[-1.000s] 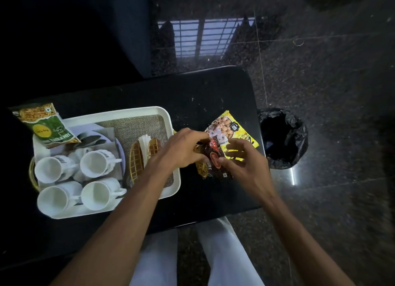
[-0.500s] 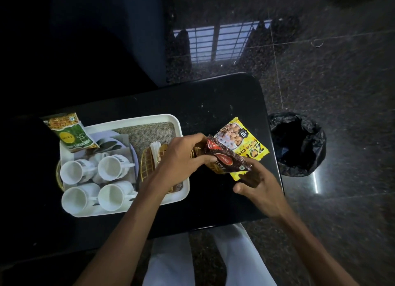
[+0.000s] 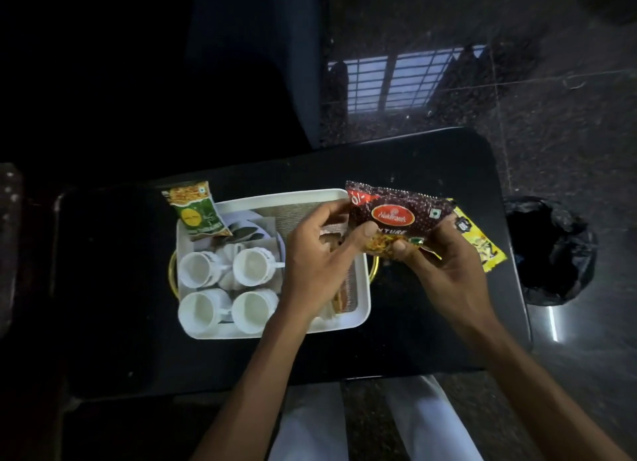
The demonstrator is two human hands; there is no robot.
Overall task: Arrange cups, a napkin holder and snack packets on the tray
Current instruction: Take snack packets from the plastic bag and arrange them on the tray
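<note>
A dark red snack packet [image 3: 396, 209] is held up flat between both hands, above the right end of the white tray [image 3: 364, 309]. My left hand [image 3: 317, 254] pinches its left lower edge and my right hand [image 3: 444, 267] grips its lower right. Several white cups [image 3: 250, 266] stand in the tray's left half. A green snack packet [image 3: 194, 209] leans on the tray's far left corner. My left hand hides most of the wicker napkin holder [image 3: 339, 300]. A yellow snack packet [image 3: 479, 238] lies on the table behind my right hand.
The tray sits on a black table [image 3: 431, 164] whose right edge is close to a black bin bag [image 3: 551, 250] on the dark stone floor. A dark chair [image 3: 255, 64] stands beyond the table. My white-trousered legs [image 3: 310, 426] are under the near edge.
The dark red packet was lifted off the table and turned face up, moving left toward the tray. Both hands now hold it, where earlier the right hand was below it.
</note>
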